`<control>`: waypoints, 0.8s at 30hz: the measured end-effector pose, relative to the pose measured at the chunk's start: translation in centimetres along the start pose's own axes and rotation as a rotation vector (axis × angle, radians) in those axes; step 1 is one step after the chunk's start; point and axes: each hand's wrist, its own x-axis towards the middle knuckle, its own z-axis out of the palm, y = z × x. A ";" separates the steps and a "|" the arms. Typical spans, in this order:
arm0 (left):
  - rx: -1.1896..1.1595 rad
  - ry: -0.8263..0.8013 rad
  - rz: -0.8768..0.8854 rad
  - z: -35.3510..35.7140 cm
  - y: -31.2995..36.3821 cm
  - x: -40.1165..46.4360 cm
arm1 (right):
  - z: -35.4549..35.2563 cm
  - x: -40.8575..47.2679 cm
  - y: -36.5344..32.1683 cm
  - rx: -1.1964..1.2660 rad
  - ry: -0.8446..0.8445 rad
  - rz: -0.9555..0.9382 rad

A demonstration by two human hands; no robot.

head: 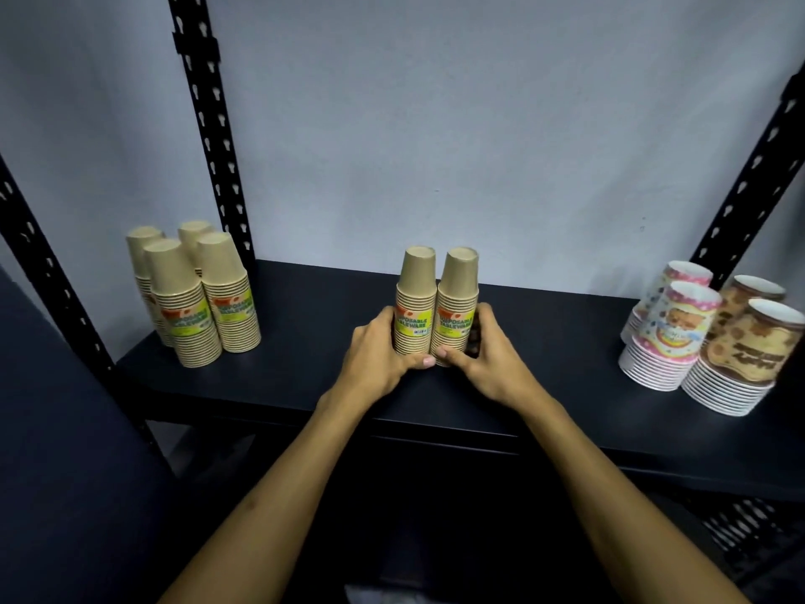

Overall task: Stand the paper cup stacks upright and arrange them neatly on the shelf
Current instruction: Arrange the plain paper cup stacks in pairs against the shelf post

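1. We have both hands cupped round two tall stacks of brown paper cups with yellow-green labels, standing upside-down side by side in the middle of the dark metal shelf, nearer its front edge than its back.
2. Our left hand wraps the left stack low down, thumb across the base; our right hand does the same on the right stack, fingers curled behind it. Both hands hold the stacks.
3. Risk: the stacks are tall and narrow at the top, so if we squeeze or push only at the base, the tops could lean apart or topple.
4. Risk: they sit close to the front edge, so pulling towards us could tip one off the shelf.
5. Risk: letting go unevenly could leave one stack tilted against the other.
6. The two stacks touch, look upright, and their labels face us.
7. Four matching brown cup stacks stand grouped at the left back corner; four patterned white and brown cup stacks stand grouped at the right end, well apart from ours.
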 end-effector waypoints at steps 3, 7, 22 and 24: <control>0.001 -0.042 0.009 0.1 0.0 1.7 | -0.3 1.2 0.2 -0.010 -0.023 0.012; 0.010 -0.075 0.009 0.7 0.1 4.2 | -1.2 3.5 1.4 -0.006 -0.055 0.016; 0.063 -0.114 0.027 3.3 -0.8 15.3 | -3.2 13.6 5.5 -0.023 -0.061 0.023; 0.058 -0.117 0.042 3.3 -1.1 16.0 | -3.2 14.1 5.9 0.001 -0.052 0.026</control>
